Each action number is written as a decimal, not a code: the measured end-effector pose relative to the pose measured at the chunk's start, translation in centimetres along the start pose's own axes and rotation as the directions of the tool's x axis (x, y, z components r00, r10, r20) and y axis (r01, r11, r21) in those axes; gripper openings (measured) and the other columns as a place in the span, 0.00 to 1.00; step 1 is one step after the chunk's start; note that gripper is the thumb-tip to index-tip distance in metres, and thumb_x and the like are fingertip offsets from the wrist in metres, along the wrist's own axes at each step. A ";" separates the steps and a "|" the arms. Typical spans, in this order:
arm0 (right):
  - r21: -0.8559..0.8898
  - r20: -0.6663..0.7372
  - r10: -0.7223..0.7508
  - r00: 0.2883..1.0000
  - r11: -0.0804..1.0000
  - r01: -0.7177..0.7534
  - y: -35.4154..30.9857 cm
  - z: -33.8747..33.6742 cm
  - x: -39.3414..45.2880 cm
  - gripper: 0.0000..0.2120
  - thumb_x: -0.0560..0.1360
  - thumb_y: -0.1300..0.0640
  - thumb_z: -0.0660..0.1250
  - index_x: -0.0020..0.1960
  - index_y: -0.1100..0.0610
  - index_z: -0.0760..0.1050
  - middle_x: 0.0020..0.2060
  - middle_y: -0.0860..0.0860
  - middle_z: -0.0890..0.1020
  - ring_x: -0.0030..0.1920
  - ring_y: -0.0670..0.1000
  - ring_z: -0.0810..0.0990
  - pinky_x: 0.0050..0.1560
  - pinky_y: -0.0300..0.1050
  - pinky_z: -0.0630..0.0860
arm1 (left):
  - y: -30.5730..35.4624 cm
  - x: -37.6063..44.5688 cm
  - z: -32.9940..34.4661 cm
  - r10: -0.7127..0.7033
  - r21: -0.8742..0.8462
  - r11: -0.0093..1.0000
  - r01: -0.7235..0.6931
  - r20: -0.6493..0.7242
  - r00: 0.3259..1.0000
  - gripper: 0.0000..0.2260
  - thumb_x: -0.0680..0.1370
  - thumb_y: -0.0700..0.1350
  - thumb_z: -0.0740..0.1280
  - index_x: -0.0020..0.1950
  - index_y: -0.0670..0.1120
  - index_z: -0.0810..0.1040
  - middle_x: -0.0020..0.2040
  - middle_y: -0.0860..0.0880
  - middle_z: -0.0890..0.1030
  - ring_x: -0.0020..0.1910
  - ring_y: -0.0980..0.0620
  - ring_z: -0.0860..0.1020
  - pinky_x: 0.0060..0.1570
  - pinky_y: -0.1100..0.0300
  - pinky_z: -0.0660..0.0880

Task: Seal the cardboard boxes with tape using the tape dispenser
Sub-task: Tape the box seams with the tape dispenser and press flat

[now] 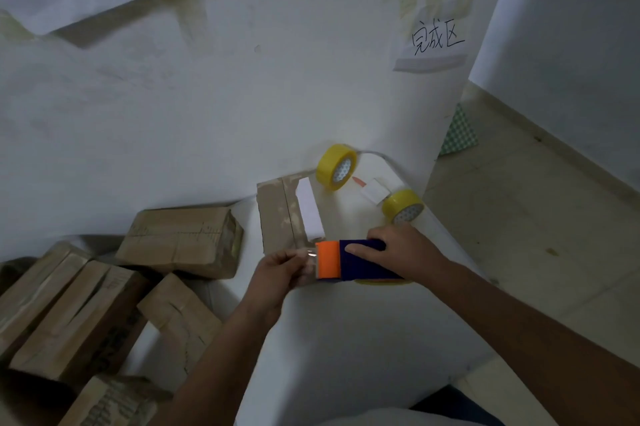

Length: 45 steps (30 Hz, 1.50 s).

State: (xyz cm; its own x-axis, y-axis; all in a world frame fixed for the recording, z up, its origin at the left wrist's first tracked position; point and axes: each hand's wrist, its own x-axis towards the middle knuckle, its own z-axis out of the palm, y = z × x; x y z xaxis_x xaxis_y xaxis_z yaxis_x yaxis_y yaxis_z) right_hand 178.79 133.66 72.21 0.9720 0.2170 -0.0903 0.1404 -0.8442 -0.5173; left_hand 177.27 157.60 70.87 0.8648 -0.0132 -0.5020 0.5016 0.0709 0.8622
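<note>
While your right hand (388, 252) wraps over the dark blue body of the tape dispenser (356, 261), thumb along its near side, your left hand (280, 269) pinches the loose end of clear tape (309, 254) at the orange mouth — a grip that looks meant to draw out a starting length before you lay it down. You hold the dispenser just over the near end of the cardboard box (280, 214) at the desk's (346, 339) far edge, so the tape can likely go straight onto its centre seam; a white label (310, 209) lies on the box beside that seam.

Two yellow tape rolls (336, 166) stand near the far right corner with a small white block (373, 190) between them — spares, probably, kept within reach.

More boxes (180, 240) are piled off the left edge, lower than the desk. Whether those are sealed, I cannot tell. Two handwritten paper signs (434, 41) are taped to the wall behind.
</note>
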 end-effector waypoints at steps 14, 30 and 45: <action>-0.239 0.038 0.044 0.998 0.970 -0.034 4.3 -1.6 2.9 0.29 0.70 0.27 0.59 0.34 0.54 0.72 0.28 0.49 0.72 0.30 0.46 0.70 0.29 0.42 0.60 | -3.1 1.5 -6.8 -0.092 -0.190 0.981 0.027 -0.342 0.935 0.04 0.80 0.40 0.67 0.49 0.42 0.81 0.42 0.46 0.82 0.42 0.52 0.79 0.45 0.61 0.75; -0.327 0.117 0.061 0.991 0.945 -0.020 3.5 -0.9 6.4 0.29 0.70 0.27 0.59 0.35 0.53 0.72 0.31 0.49 0.75 0.33 0.47 0.74 0.35 0.46 0.71 | -4.8 2.7 -6.1 -0.092 -0.188 0.982 0.002 -0.476 0.875 0.06 0.81 0.40 0.65 0.54 0.38 0.77 0.45 0.44 0.79 0.42 0.52 0.77 0.45 0.61 0.74; -0.314 0.160 0.163 0.974 0.943 -0.107 0.1 3.1 4.9 0.28 0.72 0.27 0.56 0.35 0.53 0.69 0.32 0.48 0.72 0.34 0.49 0.74 0.33 0.43 0.67 | -3.8 5.6 -9.4 -0.012 0.222 0.967 0.128 -0.461 0.887 0.25 0.72 0.50 0.77 0.60 0.40 0.71 0.50 0.46 0.77 0.51 0.47 0.75 0.47 0.57 0.73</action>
State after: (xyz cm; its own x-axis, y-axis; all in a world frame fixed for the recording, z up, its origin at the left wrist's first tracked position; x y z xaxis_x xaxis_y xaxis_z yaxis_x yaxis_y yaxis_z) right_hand 182.94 136.19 69.09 0.9391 0.1518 -0.3084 0.0880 -0.9735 -0.2112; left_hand 179.95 166.66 64.12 0.7501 0.4477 -0.4868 0.6011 -0.1546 0.7841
